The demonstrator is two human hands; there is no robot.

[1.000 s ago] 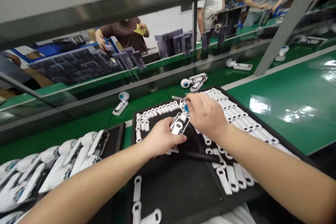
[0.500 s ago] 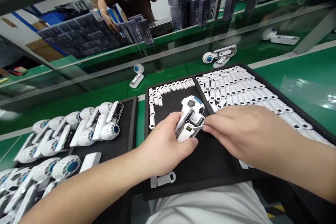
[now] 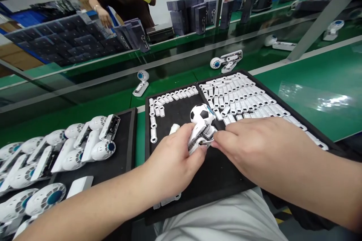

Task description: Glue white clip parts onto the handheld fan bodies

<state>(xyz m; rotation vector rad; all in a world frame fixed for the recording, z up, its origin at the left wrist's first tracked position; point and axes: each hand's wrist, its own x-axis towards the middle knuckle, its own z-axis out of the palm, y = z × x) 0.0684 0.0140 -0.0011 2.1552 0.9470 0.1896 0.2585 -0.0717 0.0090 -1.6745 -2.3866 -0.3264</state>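
Near view centre, our left hand [image 3: 178, 154] grips a white plastic device with a black-and-white football-patterned ball [image 3: 200, 128], above a black, shallow, divided tray [image 3: 181, 111]. Our right hand [image 3: 254, 143] has its fingertips pinched together at the device's four o'clock edge; what sits between them is hidden. From the device, we note small white tag-shaped plastic parts [image 3: 234, 96] at two o'clock and white ball-headed units with blue centres [image 3: 72, 160] at nine o'clock, in a second black tray [image 3: 124, 150].
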